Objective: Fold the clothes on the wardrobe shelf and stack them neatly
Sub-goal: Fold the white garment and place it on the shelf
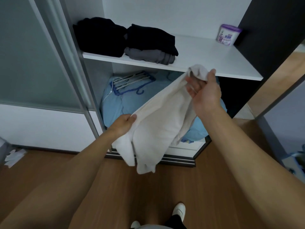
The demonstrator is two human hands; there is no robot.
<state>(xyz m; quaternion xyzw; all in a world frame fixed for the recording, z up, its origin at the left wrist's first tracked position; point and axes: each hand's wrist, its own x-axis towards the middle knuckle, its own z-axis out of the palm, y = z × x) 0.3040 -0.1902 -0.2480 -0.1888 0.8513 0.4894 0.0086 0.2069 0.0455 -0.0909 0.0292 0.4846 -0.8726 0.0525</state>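
I hold a cream-white garment (158, 119) in the air in front of the wardrobe, below the white shelf (214, 57). My left hand (123, 123) pinches its lower left edge. My right hand (203, 90) grips its upper end near the shelf's front edge, with cloth bunched over the fingers. The garment hangs folded lengthwise between the hands, its ends drooping toward the floor. On the shelf's left side lie a folded black pile (99, 36) and a black garment (151, 38) stacked on a grey one (148, 56).
A purple-and-white tub (228, 34) stands at the shelf's back right. Below the shelf lies blue bedding (125, 103) with a blue and white hanger (132, 81) on top. A sliding door frame (71, 52) is on the left, wooden floor (132, 187) below.
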